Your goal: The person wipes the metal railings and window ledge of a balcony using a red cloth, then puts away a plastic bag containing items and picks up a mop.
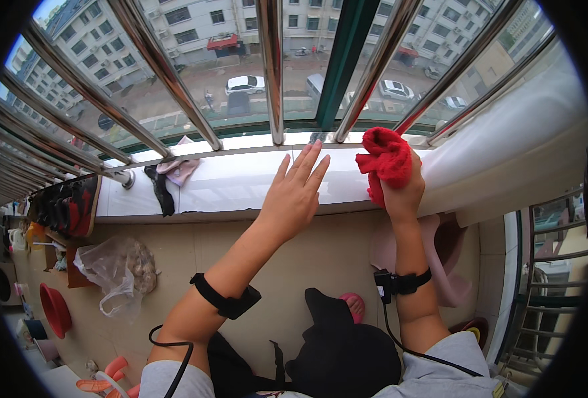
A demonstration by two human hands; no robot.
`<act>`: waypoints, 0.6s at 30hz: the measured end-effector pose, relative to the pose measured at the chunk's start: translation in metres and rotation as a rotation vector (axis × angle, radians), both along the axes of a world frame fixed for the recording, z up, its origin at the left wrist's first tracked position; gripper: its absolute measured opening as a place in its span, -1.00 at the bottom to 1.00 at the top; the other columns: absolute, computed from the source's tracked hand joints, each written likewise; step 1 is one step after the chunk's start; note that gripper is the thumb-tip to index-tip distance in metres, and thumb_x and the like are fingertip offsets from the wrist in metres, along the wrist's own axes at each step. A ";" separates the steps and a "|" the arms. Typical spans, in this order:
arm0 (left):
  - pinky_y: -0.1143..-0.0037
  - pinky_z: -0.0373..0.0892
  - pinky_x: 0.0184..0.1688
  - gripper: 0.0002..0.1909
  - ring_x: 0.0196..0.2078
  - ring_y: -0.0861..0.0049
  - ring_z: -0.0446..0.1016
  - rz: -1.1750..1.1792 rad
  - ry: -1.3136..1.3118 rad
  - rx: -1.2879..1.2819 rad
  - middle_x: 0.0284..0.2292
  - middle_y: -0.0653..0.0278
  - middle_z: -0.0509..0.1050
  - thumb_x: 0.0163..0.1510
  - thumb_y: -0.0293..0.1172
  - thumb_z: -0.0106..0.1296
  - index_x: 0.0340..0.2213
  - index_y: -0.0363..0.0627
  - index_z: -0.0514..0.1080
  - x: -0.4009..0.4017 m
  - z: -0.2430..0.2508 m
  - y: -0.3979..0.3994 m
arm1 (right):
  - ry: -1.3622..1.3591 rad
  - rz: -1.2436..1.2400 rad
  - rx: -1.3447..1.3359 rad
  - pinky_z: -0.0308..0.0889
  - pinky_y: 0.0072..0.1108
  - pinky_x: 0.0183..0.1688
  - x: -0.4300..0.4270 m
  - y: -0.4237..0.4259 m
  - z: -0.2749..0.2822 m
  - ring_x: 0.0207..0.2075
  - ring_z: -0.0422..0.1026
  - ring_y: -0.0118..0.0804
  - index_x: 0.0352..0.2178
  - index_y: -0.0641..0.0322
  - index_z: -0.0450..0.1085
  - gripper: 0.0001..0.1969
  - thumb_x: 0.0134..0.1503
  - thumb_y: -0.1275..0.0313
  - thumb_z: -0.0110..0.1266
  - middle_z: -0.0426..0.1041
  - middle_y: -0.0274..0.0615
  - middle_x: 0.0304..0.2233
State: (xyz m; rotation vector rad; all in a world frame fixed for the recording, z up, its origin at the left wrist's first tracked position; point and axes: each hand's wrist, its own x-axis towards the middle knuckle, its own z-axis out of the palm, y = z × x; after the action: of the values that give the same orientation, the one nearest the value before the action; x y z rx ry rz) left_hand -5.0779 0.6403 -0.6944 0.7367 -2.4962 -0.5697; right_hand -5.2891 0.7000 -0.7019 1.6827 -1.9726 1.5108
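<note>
A bunched red cloth (387, 156) is gripped in my right hand (407, 191), above the right part of the white tiled window sill (234, 179) and beside a white curtain. My left hand (296, 191) is spread flat, palm down, over the middle of the sill with nothing in it; whether it touches the tiles I cannot tell. Steel window bars (277, 99) rise along the back of the sill. A black cloth item (162, 191) hangs over the sill's front edge on the left, with a pale pink cloth (182, 170) against it.
The white curtain (507, 134) hangs at right, near a pink plastic object (430, 253). A clear plastic bag (119, 271) with lumpy contents and a red basin (55, 311) are on the floor at left. A rack with shoes (75, 206) stands at the sill's left end.
</note>
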 end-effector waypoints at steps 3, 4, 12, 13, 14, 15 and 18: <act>0.34 -0.10 0.23 -0.29 0.25 0.28 -0.09 0.009 -0.331 -0.360 0.20 0.10 -0.09 -0.06 -0.47 -0.01 0.13 -0.18 0.00 -0.006 -0.009 -0.022 | -0.227 -0.272 -0.051 0.28 -0.53 -0.08 -0.016 0.023 0.008 -0.14 0.39 -0.24 -0.11 0.28 0.23 -0.46 -0.16 0.49 0.26 0.39 -0.12 -0.17; 0.34 -0.12 0.24 -0.27 0.25 0.29 -0.11 0.062 -0.344 -0.350 0.20 0.11 -0.09 -0.06 -0.43 -0.01 0.14 -0.19 -0.02 -0.011 -0.015 -0.026 | -0.289 -0.247 -0.163 0.36 -0.50 -0.16 -0.022 0.018 0.017 -0.17 0.41 -0.29 -0.05 0.33 0.14 -0.41 -0.14 0.55 0.23 0.41 -0.10 -0.20; 0.33 -0.03 0.21 -0.31 0.21 0.22 0.01 0.224 -0.356 -0.423 0.13 -0.03 0.07 -0.10 -0.41 0.02 0.07 -0.39 0.09 -0.043 -0.033 -0.036 | -0.100 0.131 0.491 0.28 -0.41 -0.09 -0.095 -0.024 0.019 -0.13 0.39 -0.06 -0.05 0.17 0.20 -0.32 -0.27 0.38 0.30 0.42 -0.04 -0.21; 0.33 0.00 0.20 -0.33 0.19 0.18 0.04 0.230 -0.343 -0.462 0.12 -0.06 0.09 -0.12 -0.44 0.01 0.05 -0.42 0.10 -0.042 -0.035 -0.037 | -0.054 0.116 0.347 0.30 -0.39 -0.14 -0.087 -0.022 0.014 -0.18 0.40 -0.02 -0.09 0.18 0.24 -0.39 -0.25 0.44 0.27 0.43 -0.02 -0.27; 0.32 0.01 0.19 -0.34 0.19 0.16 0.06 0.236 -0.361 -0.480 0.11 -0.08 0.09 -0.12 -0.46 -0.01 0.05 -0.43 0.11 -0.043 -0.038 -0.034 | 0.087 0.032 0.257 0.30 -0.38 -0.15 -0.087 -0.016 -0.005 -0.19 0.39 0.00 -0.11 0.18 0.25 -0.42 -0.25 0.47 0.25 0.42 -0.01 -0.27; 0.32 0.03 0.18 -0.35 0.18 0.15 0.07 0.258 -0.382 -0.511 0.11 -0.09 0.10 -0.12 -0.48 -0.03 0.04 -0.44 0.12 -0.040 -0.040 -0.033 | 0.228 -0.040 0.151 0.30 -0.38 -0.16 -0.087 -0.015 -0.023 -0.21 0.39 0.02 -0.12 0.18 0.27 -0.45 -0.24 0.50 0.23 0.42 0.00 -0.28; 0.32 0.05 0.17 -0.38 0.17 0.13 0.09 0.261 -0.387 -0.541 0.10 -0.12 0.11 -0.12 -0.52 -0.09 0.03 -0.47 0.13 -0.041 -0.045 -0.031 | 0.112 0.016 0.169 0.28 -0.42 -0.11 -0.081 0.019 -0.018 -0.18 0.38 0.01 -0.15 0.20 0.29 -0.51 -0.21 0.57 0.17 0.40 -0.01 -0.26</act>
State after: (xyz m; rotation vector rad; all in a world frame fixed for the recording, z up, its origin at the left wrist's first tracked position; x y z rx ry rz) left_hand -5.1194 0.6097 -0.7392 0.9924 -2.6428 0.3669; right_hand -5.3701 0.7186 -0.7200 1.8082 -2.0837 1.2548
